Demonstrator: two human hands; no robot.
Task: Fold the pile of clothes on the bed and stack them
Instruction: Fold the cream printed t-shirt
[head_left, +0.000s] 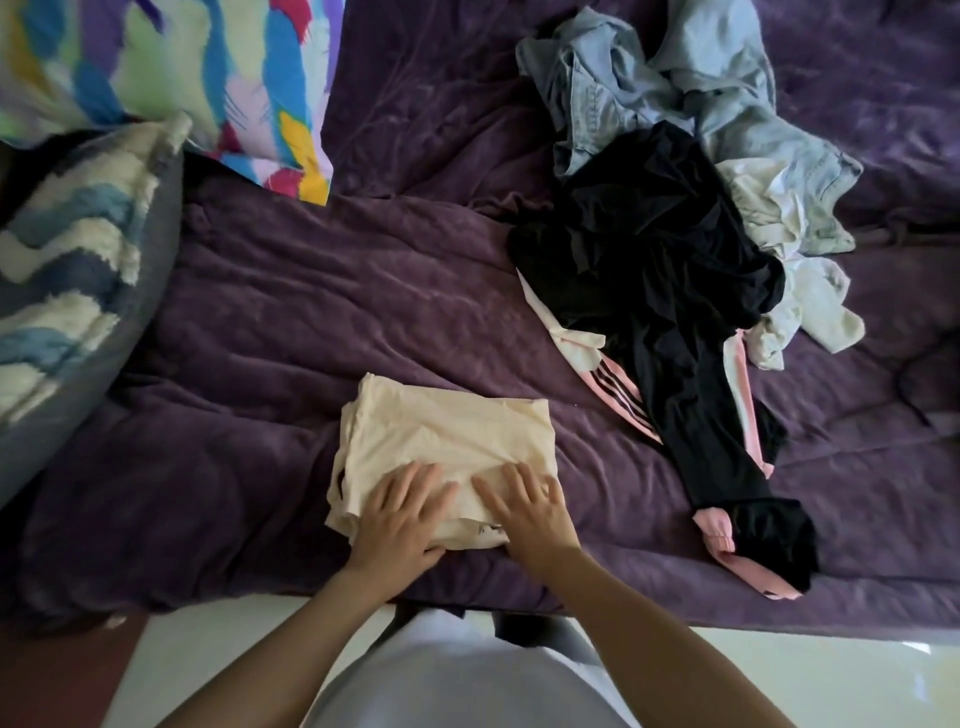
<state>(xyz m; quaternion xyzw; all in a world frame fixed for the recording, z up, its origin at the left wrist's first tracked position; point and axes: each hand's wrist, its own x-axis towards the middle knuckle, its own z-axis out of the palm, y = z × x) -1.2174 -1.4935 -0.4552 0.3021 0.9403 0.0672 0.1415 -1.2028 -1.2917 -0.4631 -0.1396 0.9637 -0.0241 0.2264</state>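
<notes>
A folded cream garment (447, 431) lies on the purple bed cover (291, 322) near the bed's front edge. My left hand (400, 519) presses flat on its near left part, fingers straight. My right hand (530, 512) presses flat on its near right part, fingers spread. To the right lies the unfolded pile: a black garment with pink and white stripes (670, 322) on top, light blue denim (727, 93) behind it, and pale whitish clothes (795, 291) at its right side.
A wavy blue and white pillow (67, 270) leans at the left. A bright multicoloured cloth (197, 78) lies at the back left. The pale floor (779, 670) shows below the bed's front edge, beside my body.
</notes>
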